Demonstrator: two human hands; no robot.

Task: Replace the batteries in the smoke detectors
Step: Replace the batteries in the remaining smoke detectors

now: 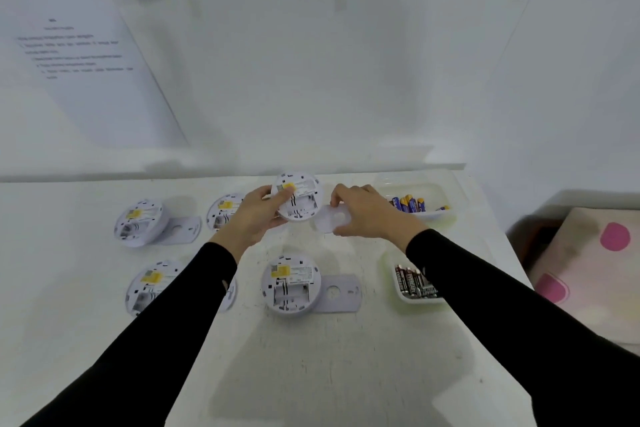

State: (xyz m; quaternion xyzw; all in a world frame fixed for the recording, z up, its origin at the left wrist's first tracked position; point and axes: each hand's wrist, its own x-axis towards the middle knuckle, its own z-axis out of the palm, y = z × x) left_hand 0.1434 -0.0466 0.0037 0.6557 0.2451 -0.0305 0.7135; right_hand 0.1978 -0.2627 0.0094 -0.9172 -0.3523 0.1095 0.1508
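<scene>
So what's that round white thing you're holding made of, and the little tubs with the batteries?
The smoke detector in the left hand looks like hard matte white plastic: moulded ribs and slots show on its back, plus a yellow paper-like sticker. The far battery tub and near battery tub seem to be thin, see-through plastic, since the table shows through their walls.

White detectors, yellow labels

Blue-and-gold batteries (410,203) are sitting beyond black-and-red batteries (414,282); pink spots are showing on cream cloth (588,263).
</scene>
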